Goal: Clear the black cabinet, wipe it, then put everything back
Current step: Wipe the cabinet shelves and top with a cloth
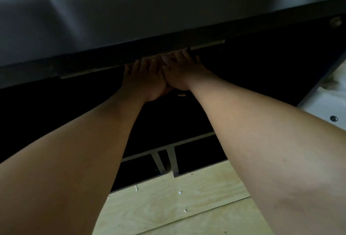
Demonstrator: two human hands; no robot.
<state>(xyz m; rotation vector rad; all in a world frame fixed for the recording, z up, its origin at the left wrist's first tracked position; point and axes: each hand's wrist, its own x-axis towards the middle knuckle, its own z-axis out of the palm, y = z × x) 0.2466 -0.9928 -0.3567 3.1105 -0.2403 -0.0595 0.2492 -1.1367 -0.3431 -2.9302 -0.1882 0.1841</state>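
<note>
Both forearms reach forward into the dark opening of the black cabinet [168, 15], under its grey-sheened top board.

Left hand [145, 81]: back of the hand up, fingers [141, 64] stretched forward and slightly spread. The tips are lost in shadow beneath the top's front edge.

Right hand [180, 71]: just beside the left, the two touching along their inner edges. Its fingers [184, 54] also run forward, fairly straight, and the ends vanish under the same edge.

Nothing can be made out in either hand. It is too dark to tell whether the hidden fingertips press on, or curl round, anything inside.

A small pale scrap [181, 94] shows just below the joined hands, but what it is cannot be told.

The cabinet interior reads as plain black. A lower frame with pale edges [168, 150] sits between the forearms.

The cabinet stands on a light wooden floor [168, 208] with a few white crumbs [180, 192].

A round knob [335, 21] sits at the cabinet's upper right.
</note>
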